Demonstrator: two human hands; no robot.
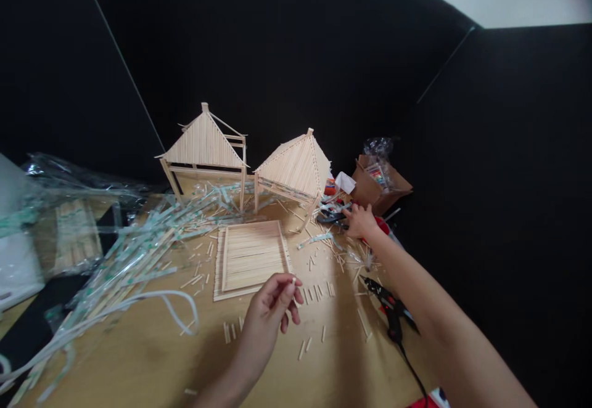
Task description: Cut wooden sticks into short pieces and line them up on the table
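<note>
My left hand is closed in a pinch above the table, with a short piece of wooden stick between thumb and fingertip. Past it lies a square panel of wooden sticks with a raised frame on top. My right hand reaches to the back right, fingers apart and stretched out. Its fingertips are beside a dark-handled tool among scraps; whether they touch it I cannot tell. Cut stick pieces lie between the panel and my right arm.
Two stick-built models with pitched roofs, a left one and a right one, stand at the back. A black glue gun lies right, its cord running forward. Beyond is a cardboard box. Bundled sticks, plastic wrapping and a white cable cover the left.
</note>
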